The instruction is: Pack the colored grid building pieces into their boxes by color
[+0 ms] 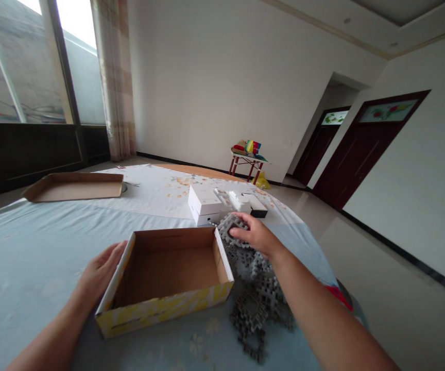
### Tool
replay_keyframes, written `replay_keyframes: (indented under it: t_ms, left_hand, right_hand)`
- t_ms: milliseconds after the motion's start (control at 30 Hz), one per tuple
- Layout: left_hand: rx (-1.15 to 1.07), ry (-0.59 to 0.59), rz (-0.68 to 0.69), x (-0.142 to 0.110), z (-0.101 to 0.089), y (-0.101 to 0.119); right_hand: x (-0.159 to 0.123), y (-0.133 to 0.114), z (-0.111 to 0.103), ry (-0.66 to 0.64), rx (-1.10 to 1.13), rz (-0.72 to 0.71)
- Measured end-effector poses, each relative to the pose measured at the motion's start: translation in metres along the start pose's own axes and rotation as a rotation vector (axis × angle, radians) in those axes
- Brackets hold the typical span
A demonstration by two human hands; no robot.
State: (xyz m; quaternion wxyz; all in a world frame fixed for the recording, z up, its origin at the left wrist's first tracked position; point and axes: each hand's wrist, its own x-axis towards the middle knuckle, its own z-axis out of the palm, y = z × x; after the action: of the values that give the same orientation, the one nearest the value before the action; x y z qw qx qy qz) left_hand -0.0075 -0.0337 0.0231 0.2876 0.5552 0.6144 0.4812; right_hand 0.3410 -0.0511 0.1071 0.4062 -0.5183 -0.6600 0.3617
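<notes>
An open cardboard box [164,301] with yellow-and-white outer walls sits in front of me, showing a bare brown inside. My left hand [101,265] lies along the outside of its left wall, fingers stretched out and partly hidden. Just past the box's right wall, my right hand [256,236] pinches a grey interlocking toothed piece [228,226] between thumb and fingers. Beneath and nearer to me is a pile of similar dark grey toothed pieces [251,304], some joined into rings. My right forearm covers part of this pile.
Behind the pile stand a white box [204,202], white packaging pieces [232,198] and a black-and-white box [257,205]. A shallow cardboard lid [78,186] lies at the far left of the cloth-covered table [33,252]. A small side table [249,158] stands by the wall.
</notes>
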Motion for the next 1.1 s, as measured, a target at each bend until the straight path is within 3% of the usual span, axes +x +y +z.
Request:
replay_keyframes:
  t_ms: [100, 200, 300, 367, 433, 533, 633, 767, 867, 967, 1100]
  left_hand:
    - [-0.106, -0.086, -0.087, 0.000, 0.000, -0.003]
    - [-0.178, -0.139, -0.120, -0.001, 0.000, -0.005]
    - [-0.259, -0.181, -0.152, -0.002, 0.001, -0.005]
    - [-0.278, -0.178, -0.156, -0.002, 0.001, -0.004]
    - [-0.263, -0.163, -0.151, -0.002, 0.000, -0.002]
    - [-0.225, -0.145, -0.143, -0.002, -0.001, -0.001]
    - [-0.201, -0.129, -0.119, 0.000, -0.001, -0.005]
    - [-0.190, -0.107, -0.099, 0.005, 0.003, -0.014]
    - [-0.195, -0.103, -0.107, 0.007, 0.005, -0.017]
    - [-0.206, -0.104, -0.114, 0.006, 0.005, -0.017]
    - [-0.250, -0.130, -0.145, 0.005, 0.005, -0.017]
  right_hand:
    - [0.010, -0.018, 0.048, -0.322, 0.165, 0.051]
    - [0.021, -0.027, 0.098, -0.574, 0.062, 0.129]
    - [0.028, -0.033, 0.132, -0.759, -0.054, 0.147]
    - [0.029, -0.035, 0.144, -0.832, -0.087, 0.123]
    - [0.029, -0.037, 0.146, -0.797, -0.186, 0.089]
    - [0.027, -0.036, 0.133, -0.662, -0.313, 0.051]
    - [0.032, -0.035, 0.103, -0.545, -0.185, 0.008]
    - [0.050, -0.021, 0.050, -0.167, -0.131, -0.071]
    - [0.060, 0.007, 0.016, 0.107, -0.499, 0.075]
    - [0.060, 0.040, 0.002, 0.128, -0.627, 0.174]
    - [0.055, 0.068, 0.011, 0.092, -0.772, 0.276]
